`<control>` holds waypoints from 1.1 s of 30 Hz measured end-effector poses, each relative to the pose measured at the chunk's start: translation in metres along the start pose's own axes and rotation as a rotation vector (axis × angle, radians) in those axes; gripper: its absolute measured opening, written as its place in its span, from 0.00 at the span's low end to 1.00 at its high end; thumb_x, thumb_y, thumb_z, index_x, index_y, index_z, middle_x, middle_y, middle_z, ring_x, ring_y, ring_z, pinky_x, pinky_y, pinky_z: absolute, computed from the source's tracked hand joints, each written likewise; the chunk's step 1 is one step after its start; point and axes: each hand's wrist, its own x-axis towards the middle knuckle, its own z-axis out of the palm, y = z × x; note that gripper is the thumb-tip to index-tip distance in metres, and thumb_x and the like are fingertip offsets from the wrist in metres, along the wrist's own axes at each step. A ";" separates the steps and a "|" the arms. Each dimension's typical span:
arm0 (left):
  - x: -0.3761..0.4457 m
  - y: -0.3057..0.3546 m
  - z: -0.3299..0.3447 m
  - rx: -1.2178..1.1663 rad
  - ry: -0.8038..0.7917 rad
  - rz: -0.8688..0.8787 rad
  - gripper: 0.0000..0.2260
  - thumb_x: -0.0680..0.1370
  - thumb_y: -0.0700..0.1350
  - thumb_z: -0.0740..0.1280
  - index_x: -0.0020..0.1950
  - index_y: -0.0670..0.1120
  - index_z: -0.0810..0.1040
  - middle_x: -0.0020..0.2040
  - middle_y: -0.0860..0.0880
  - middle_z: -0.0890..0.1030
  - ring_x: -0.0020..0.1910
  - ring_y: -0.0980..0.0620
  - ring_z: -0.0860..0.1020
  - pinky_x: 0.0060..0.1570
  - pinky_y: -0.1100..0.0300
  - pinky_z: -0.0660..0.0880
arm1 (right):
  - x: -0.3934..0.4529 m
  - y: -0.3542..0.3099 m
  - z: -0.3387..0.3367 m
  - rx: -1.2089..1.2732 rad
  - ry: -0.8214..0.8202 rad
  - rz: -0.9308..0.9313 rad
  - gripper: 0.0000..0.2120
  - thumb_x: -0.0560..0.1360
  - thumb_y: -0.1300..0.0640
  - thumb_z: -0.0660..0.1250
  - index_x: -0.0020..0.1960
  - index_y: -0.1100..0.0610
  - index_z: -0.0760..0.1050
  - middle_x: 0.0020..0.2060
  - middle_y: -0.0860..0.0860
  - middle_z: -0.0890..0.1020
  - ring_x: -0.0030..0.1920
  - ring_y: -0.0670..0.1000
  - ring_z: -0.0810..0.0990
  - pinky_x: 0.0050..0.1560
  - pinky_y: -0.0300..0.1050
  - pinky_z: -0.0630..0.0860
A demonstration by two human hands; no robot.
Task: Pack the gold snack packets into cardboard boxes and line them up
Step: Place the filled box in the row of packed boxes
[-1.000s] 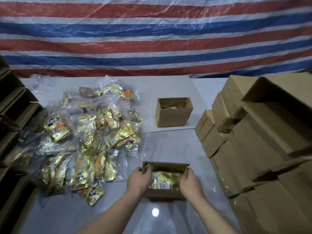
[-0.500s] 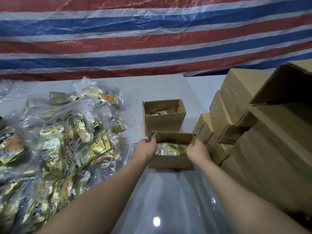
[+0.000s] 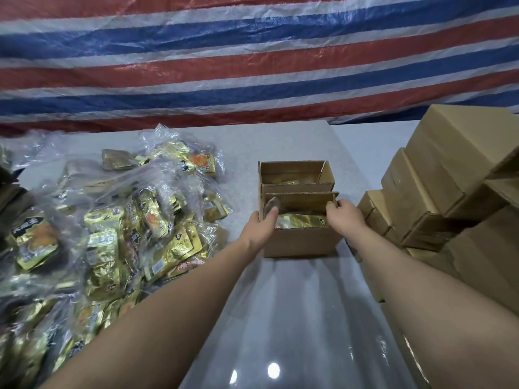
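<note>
While unreadable, black-lettered gold packets (image 3: pixel 112 248).

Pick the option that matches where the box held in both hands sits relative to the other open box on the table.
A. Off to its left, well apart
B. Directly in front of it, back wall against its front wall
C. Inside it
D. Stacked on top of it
B: the held box, gripped by the left hand and right hand, sits just nearer the camera than the far box, their walls meeting.

grey table (image 3: pixel 295 141) | packet pile (image 3: pixel 118 228) | two open boxes (image 3: pixel 297 242) | closed boxes (image 3: pixel 438 192)
</note>
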 end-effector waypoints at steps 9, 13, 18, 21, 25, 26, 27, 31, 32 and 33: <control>-0.103 -0.056 -0.081 0.166 0.152 0.177 0.14 0.81 0.52 0.60 0.63 0.49 0.76 0.56 0.52 0.80 0.48 0.59 0.76 0.41 0.73 0.67 | -0.126 -0.008 0.026 0.031 0.361 -0.367 0.17 0.77 0.64 0.65 0.64 0.67 0.73 0.63 0.61 0.73 0.64 0.61 0.72 0.65 0.52 0.68; -0.160 -0.094 -0.149 0.114 0.213 0.103 0.08 0.81 0.48 0.62 0.57 0.52 0.78 0.51 0.53 0.82 0.39 0.59 0.76 0.41 0.62 0.73 | -0.194 -0.017 0.070 0.072 0.138 -0.304 0.14 0.76 0.66 0.66 0.61 0.66 0.76 0.59 0.58 0.76 0.62 0.59 0.74 0.61 0.47 0.68; -0.226 -0.097 -0.227 0.087 0.375 0.102 0.06 0.82 0.46 0.61 0.53 0.50 0.78 0.48 0.52 0.82 0.45 0.58 0.79 0.40 0.64 0.73 | -0.269 -0.074 0.103 0.160 -0.194 -0.297 0.09 0.78 0.63 0.65 0.57 0.59 0.78 0.48 0.52 0.81 0.50 0.50 0.80 0.47 0.33 0.71; -0.264 -0.085 -0.258 0.089 0.400 0.137 0.07 0.81 0.48 0.61 0.47 0.53 0.78 0.45 0.54 0.82 0.45 0.57 0.80 0.43 0.60 0.75 | -0.308 -0.111 0.112 0.204 -0.324 -0.293 0.07 0.79 0.60 0.65 0.46 0.49 0.78 0.42 0.46 0.82 0.46 0.48 0.83 0.42 0.32 0.74; -0.303 -0.069 -0.290 0.062 0.475 0.225 0.09 0.81 0.46 0.62 0.43 0.52 0.79 0.41 0.53 0.83 0.42 0.54 0.81 0.48 0.52 0.78 | -0.341 -0.164 0.119 0.225 -0.429 -0.333 0.10 0.80 0.59 0.63 0.43 0.47 0.77 0.39 0.48 0.83 0.44 0.53 0.83 0.51 0.54 0.81; -0.311 -0.064 -0.298 0.048 0.509 0.267 0.10 0.81 0.46 0.62 0.42 0.52 0.79 0.39 0.53 0.83 0.42 0.54 0.81 0.47 0.51 0.78 | -0.347 -0.179 0.119 0.244 -0.444 -0.352 0.09 0.80 0.58 0.63 0.44 0.47 0.78 0.38 0.49 0.84 0.44 0.55 0.84 0.50 0.54 0.81; -0.319 -0.057 -0.305 0.039 0.548 0.309 0.11 0.81 0.46 0.62 0.40 0.53 0.79 0.37 0.54 0.82 0.42 0.53 0.82 0.44 0.51 0.78 | -0.354 -0.194 0.118 0.261 -0.453 -0.370 0.09 0.80 0.56 0.63 0.44 0.48 0.78 0.38 0.49 0.84 0.44 0.57 0.84 0.47 0.54 0.80; -0.346 -0.020 -0.314 -0.130 0.667 0.402 0.10 0.79 0.48 0.61 0.41 0.53 0.79 0.39 0.54 0.82 0.42 0.50 0.81 0.43 0.44 0.80 | -0.379 -0.264 0.107 0.345 -0.492 -0.455 0.10 0.81 0.53 0.62 0.45 0.50 0.80 0.41 0.53 0.84 0.44 0.60 0.84 0.49 0.60 0.80; -0.353 -0.009 -0.312 -0.191 0.678 0.418 0.10 0.79 0.48 0.61 0.42 0.52 0.80 0.40 0.54 0.82 0.42 0.51 0.81 0.44 0.43 0.80 | -0.384 -0.283 0.102 0.362 -0.489 -0.488 0.10 0.80 0.53 0.62 0.44 0.51 0.80 0.41 0.53 0.85 0.45 0.61 0.84 0.51 0.61 0.80; -0.361 0.002 -0.309 -0.229 0.695 0.442 0.10 0.80 0.47 0.61 0.42 0.52 0.80 0.40 0.55 0.83 0.42 0.53 0.81 0.45 0.45 0.80 | -0.390 -0.302 0.096 0.386 -0.485 -0.525 0.11 0.80 0.53 0.62 0.43 0.52 0.80 0.41 0.53 0.85 0.46 0.60 0.84 0.52 0.61 0.79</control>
